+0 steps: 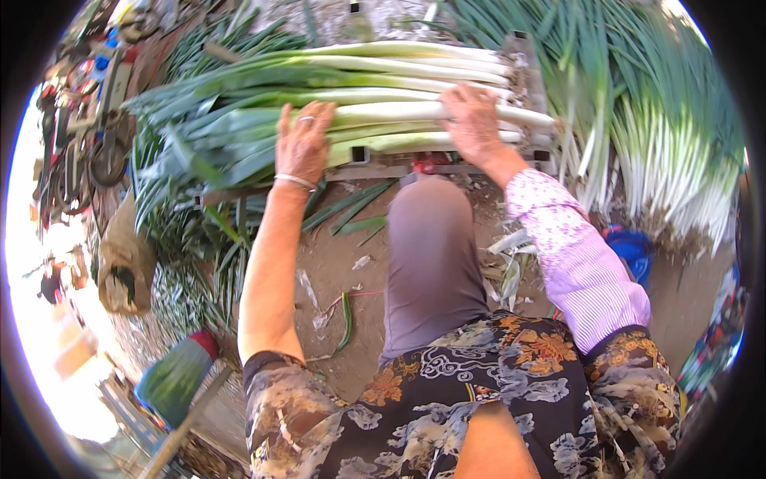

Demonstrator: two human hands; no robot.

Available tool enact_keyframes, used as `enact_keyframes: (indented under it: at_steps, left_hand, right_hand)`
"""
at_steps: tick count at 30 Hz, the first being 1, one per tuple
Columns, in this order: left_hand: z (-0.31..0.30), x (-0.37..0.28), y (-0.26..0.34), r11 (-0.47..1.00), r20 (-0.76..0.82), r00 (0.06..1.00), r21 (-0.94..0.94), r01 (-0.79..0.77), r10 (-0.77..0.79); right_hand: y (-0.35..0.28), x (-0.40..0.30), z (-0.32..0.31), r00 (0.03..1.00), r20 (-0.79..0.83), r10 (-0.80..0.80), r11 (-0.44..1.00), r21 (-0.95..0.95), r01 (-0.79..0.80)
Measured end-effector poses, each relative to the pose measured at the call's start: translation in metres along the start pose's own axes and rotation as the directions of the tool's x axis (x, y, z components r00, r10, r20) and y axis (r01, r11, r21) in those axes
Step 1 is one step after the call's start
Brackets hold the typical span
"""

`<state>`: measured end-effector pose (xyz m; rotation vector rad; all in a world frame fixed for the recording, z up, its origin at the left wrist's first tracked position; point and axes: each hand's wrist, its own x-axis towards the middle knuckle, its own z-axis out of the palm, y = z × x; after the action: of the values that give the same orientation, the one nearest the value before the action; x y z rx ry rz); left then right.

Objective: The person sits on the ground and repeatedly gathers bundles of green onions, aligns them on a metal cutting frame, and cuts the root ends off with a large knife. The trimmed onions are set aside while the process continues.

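Observation:
Several leeks (383,81) lie side by side across a low metal frame (389,164), their white shanks to the right and green leaves to the left. One thick leek (389,112) lies over the others, with its root end sticking out past theirs. My right hand (473,123) is closed around its white shank near the root end. My left hand (305,141), with a ring and a bracelet, curls over the same leek where the leaves start; its thumb is hidden. The leaves (203,149) spread over the frame's left side.
A large pile of leeks (664,120) lies on the right. Close to it is a blue container (631,251). Cut leaves (359,209) and scraps litter the dirt ground. On the left are a sack (125,263), a stool-like object (176,377) and parked vehicles (108,155).

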<state>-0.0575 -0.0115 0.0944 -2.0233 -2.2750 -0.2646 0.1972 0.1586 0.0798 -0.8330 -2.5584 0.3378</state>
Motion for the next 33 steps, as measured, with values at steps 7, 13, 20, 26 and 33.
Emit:
enact_keyframes:
  at_steps: [7,13,20,26,33]
  left_hand:
    - [0.004,0.007,-0.021,0.979,0.117,0.993,-0.202,0.036,-0.013]
    - [0.040,-0.004,-0.008,0.982,0.212,0.977,-0.187,0.014,0.027]
    - [0.039,-0.003,-0.010,0.981,0.219,0.974,-0.194,-0.014,0.057]
    - [0.039,-0.004,-0.006,0.979,0.163,0.985,-0.200,-0.028,0.061]
    - [0.028,-0.004,-0.001,0.967,0.156,0.987,-0.254,0.006,0.034]
  right_hand:
    - [-0.006,-0.012,0.027,0.998,0.031,0.051,0.995,0.083,-0.054]
    - [0.016,-0.058,0.042,0.977,0.159,0.142,0.981,0.106,-0.160]
    - [0.040,-0.065,0.042,0.965,0.234,0.117,0.974,-0.215,-0.066]
    - [0.060,-0.071,0.014,0.908,0.400,0.122,0.901,-0.428,0.067]
    - [0.063,-0.068,0.014,0.875,0.439,0.203,0.886,-0.463,0.026]
